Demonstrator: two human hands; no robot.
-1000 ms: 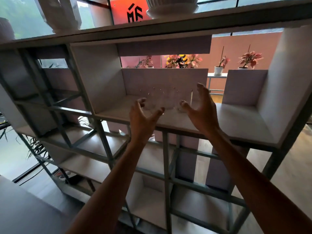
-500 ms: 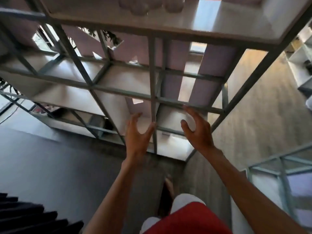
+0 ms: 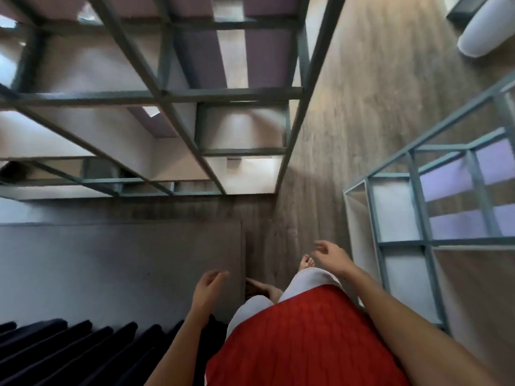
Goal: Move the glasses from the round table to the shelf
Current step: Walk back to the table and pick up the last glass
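Right now I am looking almost straight down past a red garment and white trousers at bare feet on the wooden floor. Taking the red garment as my landmark, the left hand hangs just beyond its left edge and the right hand just beyond its right edge. Both have loose, half-curled fingers and grasp nothing. I judge they hang this way because they are free and swinging low as I walk, not reaching.

A dark ribbed surface lies to the left of the garment, with a grey mat beyond it. Further out, ahead and left, stands the shelf, its green metal frame and pale boards seen from above; only its lower bays show. A second, smaller rack stands ahead and right, and a white rounded object sits far off to the right.

No glasses and no round table appear anywhere in this view, so I cannot say from here where they stand.

Against half a second ago, the hands have dropped from in front of the shelf's lower bays to beside my legs, and the view has tipped further downward. A second ago both hands were open around clear glasses on an upper board of the shelf; that board is now out of frame. I judge that delivery done and the next trip to the table beginning.
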